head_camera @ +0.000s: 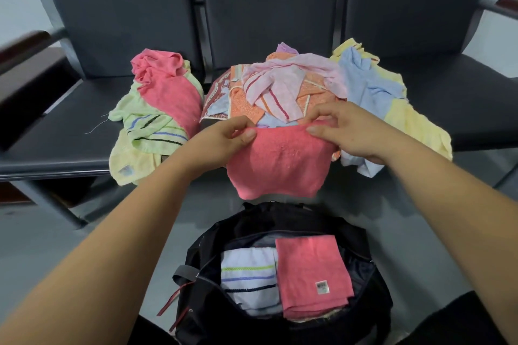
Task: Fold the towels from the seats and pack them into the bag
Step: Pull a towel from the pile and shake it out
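A coral pink towel [280, 162] hangs in front of the seats, held up by its top edge. My left hand [224, 137] pinches the left corner and my right hand [342, 131] pinches the right corner. Below it the black bag [372, 288] stands open on the floor. Inside lie a folded pink towel [311, 272] and a folded white striped towel [249, 277]. Behind my hands, loose towels are heaped on the middle seat [280, 89], with a pink and green pile [159, 109] to the left and blue and yellow towels [375, 87] to the right.
A row of dark padded seats [64, 131] with wooden armrests [25, 45] runs across the back. The grey floor [84, 246] surrounds the bag. Red pull tabs [173, 300] hang from the bag's left side.
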`<state>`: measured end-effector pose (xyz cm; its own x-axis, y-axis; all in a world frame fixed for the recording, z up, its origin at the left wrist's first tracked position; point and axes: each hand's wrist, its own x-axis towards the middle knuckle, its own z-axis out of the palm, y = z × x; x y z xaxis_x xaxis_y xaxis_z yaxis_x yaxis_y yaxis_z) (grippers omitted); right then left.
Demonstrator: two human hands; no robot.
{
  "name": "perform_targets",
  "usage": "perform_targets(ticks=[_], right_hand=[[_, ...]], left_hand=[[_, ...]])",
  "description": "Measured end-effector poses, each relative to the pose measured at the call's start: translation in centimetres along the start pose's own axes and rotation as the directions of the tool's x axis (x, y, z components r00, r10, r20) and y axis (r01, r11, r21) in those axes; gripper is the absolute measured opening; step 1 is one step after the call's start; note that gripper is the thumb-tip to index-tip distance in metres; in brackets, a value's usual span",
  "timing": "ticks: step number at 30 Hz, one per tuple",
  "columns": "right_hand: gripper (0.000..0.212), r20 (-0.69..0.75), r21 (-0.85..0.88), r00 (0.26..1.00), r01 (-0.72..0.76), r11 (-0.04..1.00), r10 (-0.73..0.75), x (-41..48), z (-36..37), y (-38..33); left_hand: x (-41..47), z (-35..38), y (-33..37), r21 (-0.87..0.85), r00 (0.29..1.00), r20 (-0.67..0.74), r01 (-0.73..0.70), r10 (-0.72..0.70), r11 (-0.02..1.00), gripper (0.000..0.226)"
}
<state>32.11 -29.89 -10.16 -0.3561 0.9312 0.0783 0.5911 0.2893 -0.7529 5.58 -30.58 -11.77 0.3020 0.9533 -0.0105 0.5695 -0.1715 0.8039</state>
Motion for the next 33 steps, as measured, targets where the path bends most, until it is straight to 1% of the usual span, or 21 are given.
perform_targets(ticks=[2,4,6,7,8,9,10,11,12,14,15,16,17,20,23,26,28,29,30,31,33], right_hand=[[0.009,0.017,0.124,0.997,-0.077,0.989,0.076,-0.1,0.4,0.2],[0.008,0.034,0.451,0.973,-0.218,0.866,0.227,0.0,1.0,0.0],[0.004,0.11,0.768,0.914,-0.327,0.551,0.389,0.4,0.9,-0.4],[0.007,0.155,0.872,0.899,-0.319,0.371,0.41,0.6,0.6,-0.5],[0.015,0.184,0.925,0.905,-0.291,0.243,0.383,0.7,0.0,-0.5],[0.026,0.207,0.94,0.925,-0.279,0.197,0.319,0.7,-0.6,-0.5],[0.035,0.242,0.922,0.941,-0.299,0.246,0.238,0.4,-1.0,-0.7],[0.04,0.287,0.867,0.942,-0.332,0.371,0.173,0.1,-1.2,-0.6],[0.046,0.337,0.775,0.93,-0.363,0.517,0.147,-0.3,-1.0,-0.4],[0.051,0.389,0.575,0.889,-0.438,0.691,0.24,-0.7,-0.2,0.4],[0.044,0.365,0.522,0.882,-0.459,0.719,0.298,-0.7,0.3,0.8],[0.037,0.325,0.502,0.885,-0.46,0.732,0.334,-0.6,0.7,0.9],[0.031,0.28,0.514,0.894,-0.447,0.732,0.349,-0.4,0.9,1.0],[0.022,0.152,0.672,0.936,-0.335,0.661,0.319,0.1,0.6,0.9],[0.023,0.06,0.798,0.933,-0.258,0.544,0.354,0.5,0.5,1.4],[0.048,0.103,0.943,0.909,-0.218,0.251,0.404,1.1,0.5,1.6],[0.048,0.152,0.979,0.914,-0.193,0.072,0.375,1.3,0.0,1.6],[0.044,0.161,0.98,0.929,-0.191,0.059,0.334,1.2,-0.4,1.6],[0.04,0.168,0.97,0.943,-0.21,0.121,0.286,1.0,-0.6,1.5],[0.039,0.176,0.94,0.954,-0.236,0.246,0.243,0.8,-0.8,1.5],[0.045,0.187,0.81,0.958,-0.277,0.517,0.219,0.5,-1.1,1.7]], left_hand=[[0.3,0.4,-0.3,0.01,0.998,-0.061,0.02,-0.019,1.0,0.015],[0.7,0.6,-0.3,-0.147,0.983,-0.129,0.109,-0.128,0.983,0.016],[0.8,0.7,0.1,-0.46,0.947,-0.145,0.194,-0.288,0.866,0.022],[0.9,0.6,0.3,-0.587,0.935,-0.09,0.228,-0.343,0.777,0.027],[0.8,0.5,0.5,-0.678,0.942,-0.005,0.244,-0.337,0.694,0.03],[0.7,0.4,0.7,-0.734,0.959,0.076,0.239,-0.272,0.636,0.031],[0.5,0.4,0.8,-0.76,0.969,0.132,0.233,-0.208,0.606,0.031],[0.3,0.3,0.8,-0.745,0.97,0.159,0.239,-0.183,0.623,0.038],[0.2,0.3,0.5,-0.656,0.97,0.16,0.245,-0.185,0.714,0.045],[0.1,0.5,-0.1,-0.195,0.983,0.063,0.183,-0.173,0.964,0.035],[0.1,0.7,-0.3,0.056,0.991,-0.002,0.131,-0.131,0.99,0.024],[0.1,1.0,-0.4,0.208,0.996,-0.043,0.085,-0.077,0.974,0.016],[0.2,1.2,-0.3,0.249,0.997,-0.068,0.052,-0.036,0.967,0.013],[0.4,1.4,-0.2,0.171,0.994,-0.105,0.022,-0.004,0.985,0.017],[0.5,1.2,-0.2,-0.184,0.992,-0.06,0.099,-0.112,0.978,0.015],[0.6,1.6,0.2,-0.413,0.974,-0.15,0.096,-0.172,0.906,0.013],[0.8,1.9,0.8,-0.599,0.965,-0.153,0.081,-0.212,0.797,0.016],[0.9,2.0,1.0,-0.683,0.97,-0.112,0.084,-0.217,0.726,0.019],[0.8,2.0,1.1,-0.731,0.977,-0.069,0.089,-0.202,0.677,0.025],[0.8,2.0,1.0,-0.737,0.983,-0.04,0.091,-0.177,0.67,0.035],[0.7,1.8,0.7,-0.625,0.988,-0.034,0.094,-0.147,0.775,0.047]])
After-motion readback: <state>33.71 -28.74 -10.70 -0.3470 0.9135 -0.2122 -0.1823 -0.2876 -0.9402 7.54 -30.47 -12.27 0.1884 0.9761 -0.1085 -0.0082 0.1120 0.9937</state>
